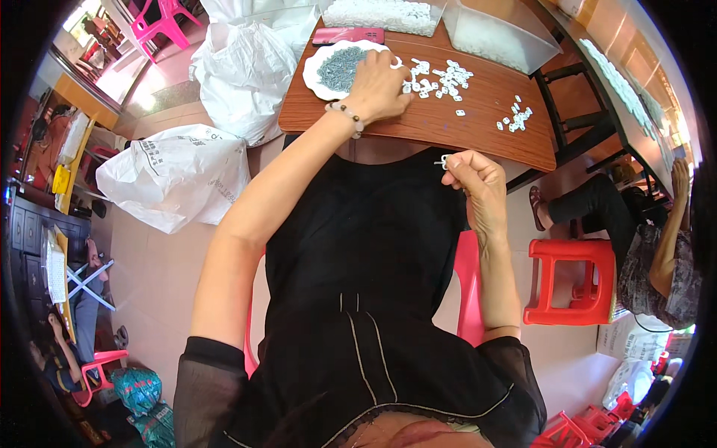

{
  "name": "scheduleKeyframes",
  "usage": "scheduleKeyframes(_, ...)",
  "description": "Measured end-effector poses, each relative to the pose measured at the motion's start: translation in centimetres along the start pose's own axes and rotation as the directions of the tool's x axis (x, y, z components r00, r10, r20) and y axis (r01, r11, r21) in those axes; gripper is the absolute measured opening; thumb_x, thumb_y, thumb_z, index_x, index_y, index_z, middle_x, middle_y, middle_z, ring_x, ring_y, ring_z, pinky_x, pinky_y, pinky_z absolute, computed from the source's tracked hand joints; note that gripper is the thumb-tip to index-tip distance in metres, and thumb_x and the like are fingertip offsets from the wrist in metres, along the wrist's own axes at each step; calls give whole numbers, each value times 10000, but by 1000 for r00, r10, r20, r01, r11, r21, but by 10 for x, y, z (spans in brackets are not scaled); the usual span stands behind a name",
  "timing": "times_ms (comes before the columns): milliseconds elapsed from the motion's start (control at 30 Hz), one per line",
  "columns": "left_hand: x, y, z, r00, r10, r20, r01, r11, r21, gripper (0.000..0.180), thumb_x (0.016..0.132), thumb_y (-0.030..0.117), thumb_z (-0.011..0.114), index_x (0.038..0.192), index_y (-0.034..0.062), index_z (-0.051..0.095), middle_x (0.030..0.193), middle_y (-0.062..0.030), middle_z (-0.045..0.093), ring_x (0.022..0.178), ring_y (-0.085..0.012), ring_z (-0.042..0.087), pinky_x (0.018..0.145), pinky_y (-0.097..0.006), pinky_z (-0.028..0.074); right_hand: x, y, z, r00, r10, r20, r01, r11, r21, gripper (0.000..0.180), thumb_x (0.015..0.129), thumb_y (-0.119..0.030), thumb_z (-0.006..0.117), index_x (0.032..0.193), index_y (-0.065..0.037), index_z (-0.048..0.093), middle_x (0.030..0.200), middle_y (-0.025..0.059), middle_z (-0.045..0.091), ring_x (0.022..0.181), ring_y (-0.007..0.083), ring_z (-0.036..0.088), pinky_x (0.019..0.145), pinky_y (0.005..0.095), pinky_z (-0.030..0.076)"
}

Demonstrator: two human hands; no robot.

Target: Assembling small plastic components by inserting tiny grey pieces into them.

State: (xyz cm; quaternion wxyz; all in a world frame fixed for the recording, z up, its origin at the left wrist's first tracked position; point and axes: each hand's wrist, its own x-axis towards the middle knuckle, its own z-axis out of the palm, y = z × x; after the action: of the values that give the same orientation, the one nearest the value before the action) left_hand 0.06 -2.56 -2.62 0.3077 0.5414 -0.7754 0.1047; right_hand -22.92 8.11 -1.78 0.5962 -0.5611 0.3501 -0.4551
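My left hand reaches palm down over the right rim of a white scalloped plate. Its fingers are bent and slightly apart, with nothing visible in them. Grey metal nails or screws are heaped on that plate. Small white plastic pieces lie loose just right of the hand, and a smaller group sits farther right. Nearer my body, off the table's front edge, my right hand pinches a small white plastic clip between thumb and fingers. A thin metal shank juts from its left side.
Clear bins of white pieces line the back of the brown wooden table. A pinkish-red flat case lies behind the plate. White sacks stand at left. A red stool and a seated person are at right.
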Motion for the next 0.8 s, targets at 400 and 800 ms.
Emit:
scheduleKeyframes(400,0,-2,25,998,48,42,-55,979,198,173,729,243,725,825,99,737,1026,-93,552,1013,-283,472,814,-400,410,-1,2,-1,1000,-2,11,2,1000,-4,161,875,-186,658,849,-28,675,723,22,654,654,51,561,634,201,395)
scheduleKeyframes(800,-9,14,29,999,34,-5,-34,996,79,141,734,168,697,698,31,706,837,-150,623,902,-299,547,783,-397,460,0,4,2,1000,9,11,-8,1000,-17,154,867,-191,668,845,-39,674,717,14,652,655,44,563,628,195,389)
